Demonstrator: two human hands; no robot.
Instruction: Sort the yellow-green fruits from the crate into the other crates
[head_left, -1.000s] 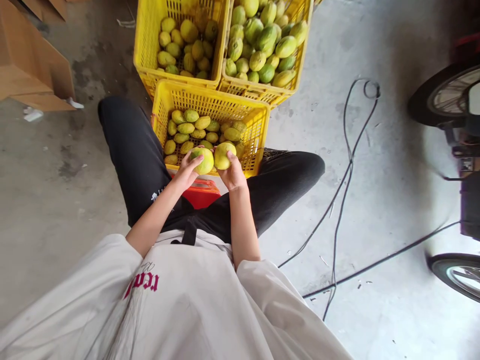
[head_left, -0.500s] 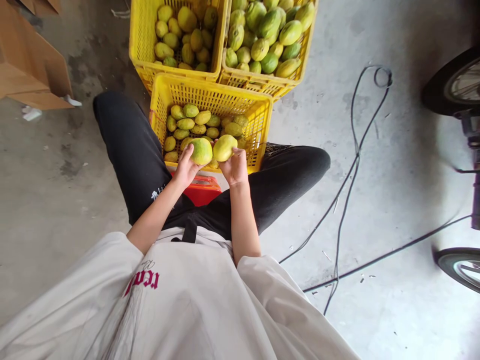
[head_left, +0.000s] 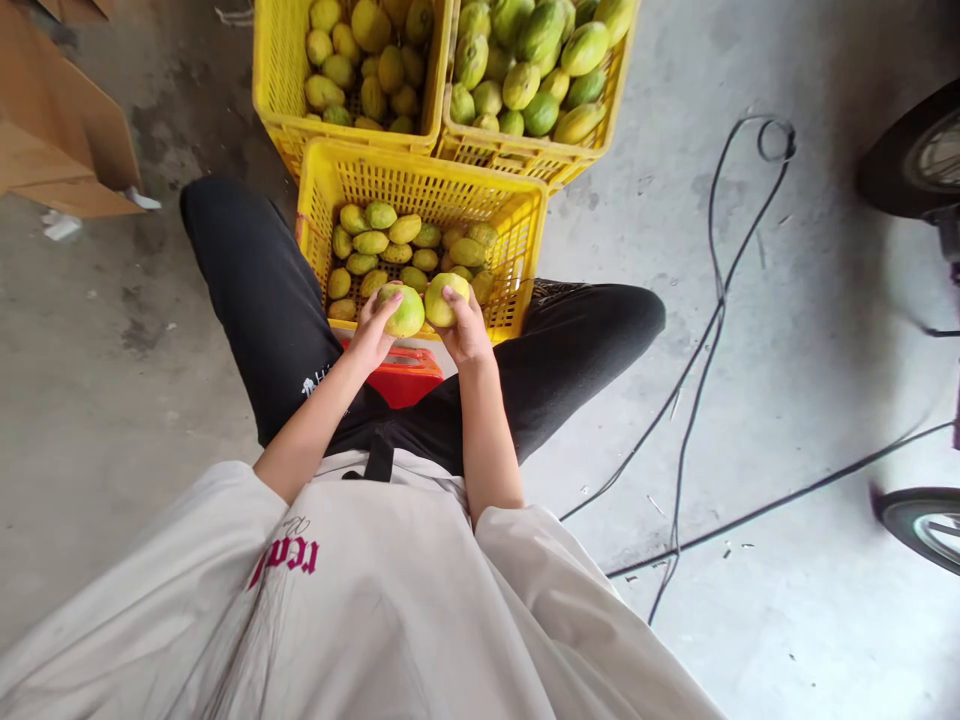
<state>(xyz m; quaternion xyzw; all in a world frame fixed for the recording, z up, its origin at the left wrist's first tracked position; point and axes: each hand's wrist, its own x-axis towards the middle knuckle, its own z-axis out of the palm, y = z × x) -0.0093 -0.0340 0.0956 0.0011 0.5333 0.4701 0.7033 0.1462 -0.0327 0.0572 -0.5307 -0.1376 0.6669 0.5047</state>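
My left hand (head_left: pixel 373 332) is closed around a round yellow-green fruit (head_left: pixel 408 312), with the thumb lying across its upper side. A yellower fruit (head_left: pixel 438 303) is gripped in my right hand (head_left: pixel 467 332), thumb on top. The two fruits are side by side, close together or touching; I cannot tell which. Both hands are over the near edge of a yellow plastic crate (head_left: pixel 427 168) between my knees. Inside it lie several smaller oval yellow-green fruits (head_left: pixel 370 242), partly hidden by my hands. The exact kind of fruit is unclear.
Two more yellow crates, a left one (head_left: pixel 345 134) and a right one (head_left: pixel 609 130), stand just beyond, holding more fruit. A red plastic object (head_left: pixel 405 380) shows between my thighs. Black cable (head_left: pixel 694 390) runs over the floor at right, near wheels (head_left: pixel 919 150). Cardboard (head_left: pixel 67 130) lies at left.
My right thumb has moved from the fruit's side to its top, and that fruit has turned in my hand. My left thumb now reaches further over its fruit. The view has shifted slightly.
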